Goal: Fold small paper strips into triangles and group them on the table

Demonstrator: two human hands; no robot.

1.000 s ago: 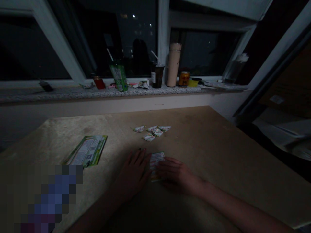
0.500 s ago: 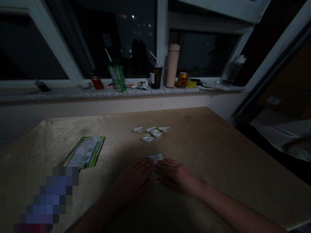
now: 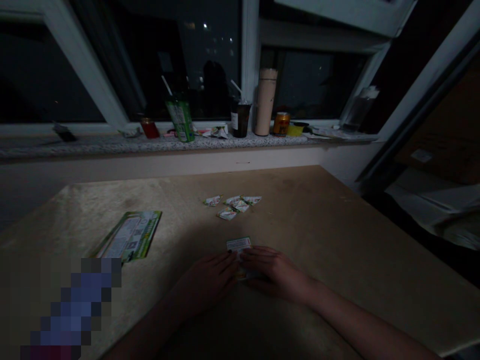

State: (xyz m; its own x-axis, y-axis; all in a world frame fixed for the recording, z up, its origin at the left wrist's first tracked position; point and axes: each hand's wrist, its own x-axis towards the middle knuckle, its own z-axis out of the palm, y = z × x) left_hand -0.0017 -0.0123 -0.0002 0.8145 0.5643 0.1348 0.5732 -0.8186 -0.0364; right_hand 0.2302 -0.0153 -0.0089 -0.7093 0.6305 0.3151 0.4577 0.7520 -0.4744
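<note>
A small printed piece of paper [image 3: 239, 243] lies on the table between my two hands, with its middle partly covered by fingers. My left hand [image 3: 213, 274] lies flat with fingers stretched out, the fingertips at the paper's left edge. From the other side my right hand [image 3: 273, 267] rests flat over the paper's right part, fingers extended. Beyond them are several small folded paper pieces [image 3: 240, 205], with one [image 3: 213, 200] a little apart on the left. The dim light hides fine detail of the paper under the fingers.
Green printed sheets [image 3: 138, 235] lie on the table [image 3: 300, 215] at left. A pixelated patch covers the lower left. On the windowsill [image 3: 123, 145] stand a green cup [image 3: 180, 120], a dark cup [image 3: 240, 119], a tall pink flask [image 3: 266, 102] and an orange can [image 3: 281, 124].
My left hand has drawn slightly down and back, uncovering more of the paper's upper left. My right hand stays nearly in place on the paper. The folded pieces have not moved.
</note>
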